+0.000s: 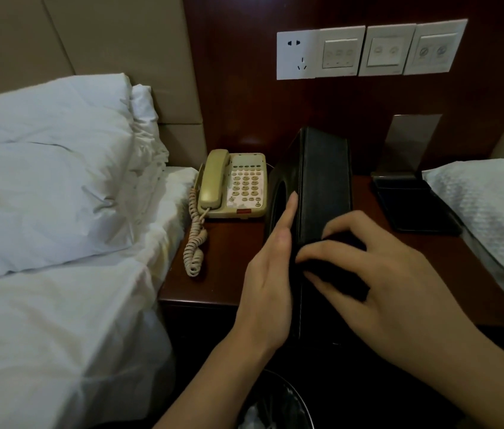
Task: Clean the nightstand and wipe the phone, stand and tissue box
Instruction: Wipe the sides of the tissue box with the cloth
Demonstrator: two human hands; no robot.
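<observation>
A black leather tissue box (323, 181) stands tipped on its side in the middle of the dark wooden nightstand (226, 267). My left hand (270, 267) lies flat with straight fingers against the box's left face. My right hand (377, 274) presses a dark cloth (334, 267) onto the box's upper face, fingers curled over the cloth. A beige corded phone (233, 184) sits at the back left of the nightstand, its coiled cord (195, 239) trailing forward. A dark stand (411, 187) with an upright metal back sits at the back right.
Beds with white pillows flank the nightstand, one on the left (46, 168) and one on the right (488, 205). A wall panel with a socket and switches (368, 51) is above. A bin (275, 404) with a liner sits on the floor below the nightstand's front edge.
</observation>
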